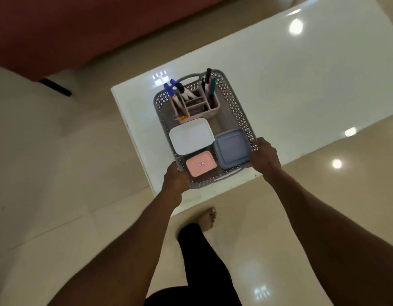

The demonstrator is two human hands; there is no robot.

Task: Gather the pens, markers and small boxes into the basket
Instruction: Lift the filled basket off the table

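A grey perforated basket [243, 120] sits at the near left corner of the white table [290, 85]. Inside it stand a pink compartment holder [213, 107] with blue-capped markers [170, 90] on its left and dark pens [207, 81] on its right. In front of the holder lie a white box [191, 135], a blue-grey box [232, 149] and a small pink box [201, 163]. My left hand [175, 178] grips the basket's near left corner. My right hand [265, 155] grips its near right corner.
The table's near edge runs just under the basket. My leg and bare foot [207, 219] stand on the glossy tiled floor [58, 195] below it. A dark red sofa [58, 29] with a black leg fills the far left.
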